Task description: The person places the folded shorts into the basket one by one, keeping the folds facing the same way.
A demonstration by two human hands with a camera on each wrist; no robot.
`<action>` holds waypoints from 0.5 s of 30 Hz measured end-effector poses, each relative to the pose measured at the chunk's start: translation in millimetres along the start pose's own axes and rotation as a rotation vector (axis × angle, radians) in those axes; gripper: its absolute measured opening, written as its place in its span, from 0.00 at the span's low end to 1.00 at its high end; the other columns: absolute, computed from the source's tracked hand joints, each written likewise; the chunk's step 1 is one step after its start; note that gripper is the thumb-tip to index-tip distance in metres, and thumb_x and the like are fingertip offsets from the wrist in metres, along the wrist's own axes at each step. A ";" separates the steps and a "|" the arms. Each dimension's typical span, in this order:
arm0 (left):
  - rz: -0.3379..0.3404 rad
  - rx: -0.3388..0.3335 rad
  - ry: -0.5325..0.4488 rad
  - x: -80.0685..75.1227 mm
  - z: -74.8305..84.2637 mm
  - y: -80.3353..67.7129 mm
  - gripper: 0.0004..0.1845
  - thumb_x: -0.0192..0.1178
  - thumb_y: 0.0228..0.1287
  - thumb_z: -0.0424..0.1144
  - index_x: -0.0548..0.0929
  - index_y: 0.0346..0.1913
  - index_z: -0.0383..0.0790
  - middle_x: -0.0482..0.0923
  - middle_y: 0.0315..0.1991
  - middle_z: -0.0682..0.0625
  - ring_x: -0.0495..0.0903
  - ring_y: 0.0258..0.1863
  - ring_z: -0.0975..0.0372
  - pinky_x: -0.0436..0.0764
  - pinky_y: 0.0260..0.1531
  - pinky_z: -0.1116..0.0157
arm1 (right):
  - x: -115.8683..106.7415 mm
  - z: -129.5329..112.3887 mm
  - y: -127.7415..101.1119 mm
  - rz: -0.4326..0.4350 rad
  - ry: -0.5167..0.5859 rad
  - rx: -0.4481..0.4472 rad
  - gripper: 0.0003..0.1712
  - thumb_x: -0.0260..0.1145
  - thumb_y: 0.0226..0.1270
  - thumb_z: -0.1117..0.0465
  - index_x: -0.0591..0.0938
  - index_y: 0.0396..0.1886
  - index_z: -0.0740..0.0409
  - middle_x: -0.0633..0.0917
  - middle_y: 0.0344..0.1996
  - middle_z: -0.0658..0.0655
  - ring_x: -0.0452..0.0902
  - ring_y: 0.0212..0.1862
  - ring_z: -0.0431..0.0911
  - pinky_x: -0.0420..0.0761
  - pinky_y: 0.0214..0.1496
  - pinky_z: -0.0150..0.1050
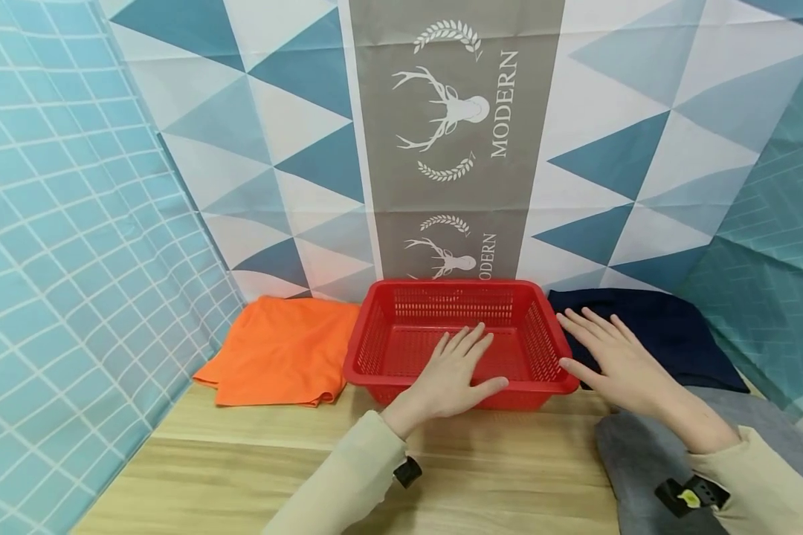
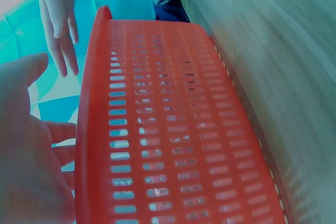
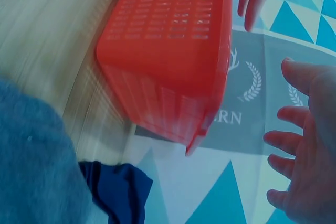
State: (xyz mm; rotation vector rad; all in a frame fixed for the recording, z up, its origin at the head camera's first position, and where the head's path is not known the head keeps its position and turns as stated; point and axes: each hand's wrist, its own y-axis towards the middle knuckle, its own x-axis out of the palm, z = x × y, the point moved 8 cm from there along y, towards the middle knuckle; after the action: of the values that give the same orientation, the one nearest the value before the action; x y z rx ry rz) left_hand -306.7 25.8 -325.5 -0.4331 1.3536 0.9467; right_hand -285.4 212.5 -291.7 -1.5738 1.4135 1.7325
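A red plastic basket (image 1: 401,386) with slotted walls stands against the back wall, nothing visible inside it. Over its front rim, my left hand (image 1: 451,379) reaches with fingers extended and thumb spread. My right hand (image 1: 625,371) hovers by the basket's right side, fingers straight, overlapping a folded navy cloth (image 1: 669,334) in the head view. Neither hand grips anything. In the left wrist view the basket's slotted side (image 2: 173,129) fills the middle, with the left hand (image 2: 31,145) beside its rim. The right wrist view shows the right hand (image 3: 310,145) apart from the basket (image 3: 168,61).
An orange folded cloth (image 1: 288,349) lies left of the basket. Grey cloth (image 1: 649,461) is spread at the right, beneath the right forearm. The wooden tabletop (image 1: 241,461) meets patterned fabric walls at the back and sides.
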 end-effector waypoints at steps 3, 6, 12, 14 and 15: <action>0.006 0.012 -0.001 0.8 7.7 0.2 0.39 0.43 0.60 0.66 0.55 0.70 0.47 0.46 0.72 0.53 0.49 0.70 0.56 0.48 0.67 0.52 | -2.9 4.0 -6.5 -0.006 -0.007 0.007 0.39 0.57 0.63 0.44 0.57 0.70 0.54 0.62 0.66 0.64 0.48 0.69 0.58 0.29 0.70 0.50; 0.015 0.035 0.029 2.2 16.3 -0.6 0.39 0.43 0.60 0.66 0.55 0.70 0.48 0.47 0.72 0.53 0.49 0.70 0.57 0.48 0.67 0.53 | -3.2 7.8 -12.9 -0.014 -0.007 0.014 0.39 0.57 0.63 0.45 0.57 0.70 0.52 0.62 0.66 0.64 0.47 0.69 0.58 0.28 0.70 0.50; 0.021 0.102 0.150 8.1 30.9 -3.3 0.40 0.40 0.60 0.67 0.54 0.70 0.49 0.46 0.72 0.53 0.48 0.70 0.57 0.49 0.67 0.53 | -2.4 13.1 -25.6 -0.013 -0.020 0.011 0.39 0.57 0.63 0.45 0.56 0.70 0.51 0.62 0.65 0.64 0.46 0.70 0.56 0.28 0.70 0.49; 0.024 0.113 0.162 9.9 34.3 -2.9 0.40 0.39 0.60 0.67 0.54 0.70 0.49 0.46 0.72 0.53 0.48 0.70 0.57 0.49 0.67 0.54 | -3.6 15.1 -29.8 -0.001 -0.030 0.006 0.39 0.57 0.63 0.45 0.56 0.70 0.51 0.62 0.66 0.64 0.45 0.70 0.55 0.28 0.70 0.48; 0.027 0.118 0.163 10.5 36.2 -2.6 0.40 0.39 0.60 0.67 0.55 0.70 0.49 0.47 0.72 0.53 0.48 0.70 0.57 0.49 0.67 0.54 | -4.3 16.3 -32.1 0.006 -0.036 0.002 0.39 0.57 0.63 0.45 0.56 0.70 0.50 0.62 0.66 0.64 0.45 0.71 0.55 0.28 0.70 0.48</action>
State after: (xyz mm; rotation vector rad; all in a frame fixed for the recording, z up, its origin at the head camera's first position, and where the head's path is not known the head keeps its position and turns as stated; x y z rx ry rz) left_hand -282.7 54.9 -328.4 -0.4095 1.5588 0.8632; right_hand -265.9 240.8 -303.1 -1.5307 1.4035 1.7532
